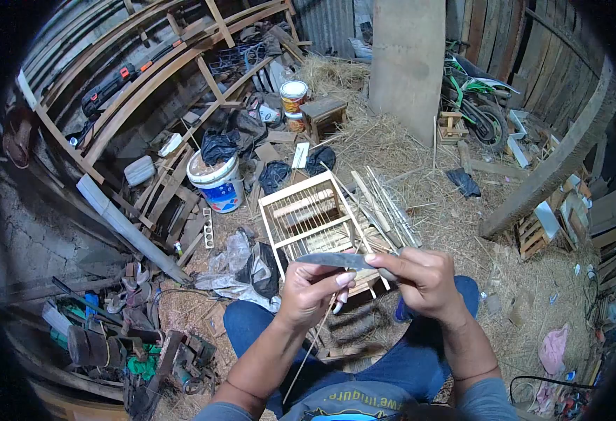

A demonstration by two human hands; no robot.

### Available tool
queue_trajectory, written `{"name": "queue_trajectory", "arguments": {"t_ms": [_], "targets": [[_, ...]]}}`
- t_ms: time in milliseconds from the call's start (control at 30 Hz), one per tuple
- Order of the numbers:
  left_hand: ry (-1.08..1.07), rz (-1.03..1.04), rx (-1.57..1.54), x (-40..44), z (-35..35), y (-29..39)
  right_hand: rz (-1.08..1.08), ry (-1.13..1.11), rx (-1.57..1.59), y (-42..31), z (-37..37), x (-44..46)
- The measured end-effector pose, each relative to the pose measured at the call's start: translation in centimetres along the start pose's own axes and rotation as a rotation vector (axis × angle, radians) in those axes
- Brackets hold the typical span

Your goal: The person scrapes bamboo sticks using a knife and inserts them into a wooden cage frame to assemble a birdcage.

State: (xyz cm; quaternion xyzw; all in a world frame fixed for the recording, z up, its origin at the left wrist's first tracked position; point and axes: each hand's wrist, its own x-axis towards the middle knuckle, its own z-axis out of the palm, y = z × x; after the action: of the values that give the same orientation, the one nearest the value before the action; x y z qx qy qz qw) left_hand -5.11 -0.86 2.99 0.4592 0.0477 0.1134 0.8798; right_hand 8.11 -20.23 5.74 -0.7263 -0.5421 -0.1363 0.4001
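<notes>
A knife (332, 260) with a grey blade lies across the space between my hands, blade toward the left. My right hand (418, 279) is closed round its handle, thumb against the blade's base. My left hand (313, 291) pinches a thin wooden stick (312, 348) just under the blade; the stick slants down toward my lap. Just beyond my hands stands a wooden frame (311, 231) with thin bars, like a small cage. Its near side is partly hidden by my hands and the knife.
Long thin strips (385, 203) lie right of the frame. A white and blue bucket (218, 184) with a black bag stands at the left. Straw covers the floor, with a wooden stool (323, 112), an upright board (407, 67), a motorcycle (482, 112) and a slanted post (557, 168) farther out.
</notes>
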Motion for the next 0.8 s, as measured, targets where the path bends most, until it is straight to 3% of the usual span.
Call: {"name": "queue_trajectory", "arguments": {"t_ms": [133,533,800], "targets": [[-0.027,0.035,0.024,-0.5,-0.1,-0.5,0.104,0.08,-0.053,1.6,-0.1,-0.1],[0.002,0.002,-0.024,-0.7,-0.1,-1.1,0.013,-0.066,-0.006,-0.8,0.7,-1.0],[-0.034,-0.02,-0.052,-1.0,-0.3,-0.5,0.074,0.077,-0.057,0.9,-0.1,-0.5]]}}
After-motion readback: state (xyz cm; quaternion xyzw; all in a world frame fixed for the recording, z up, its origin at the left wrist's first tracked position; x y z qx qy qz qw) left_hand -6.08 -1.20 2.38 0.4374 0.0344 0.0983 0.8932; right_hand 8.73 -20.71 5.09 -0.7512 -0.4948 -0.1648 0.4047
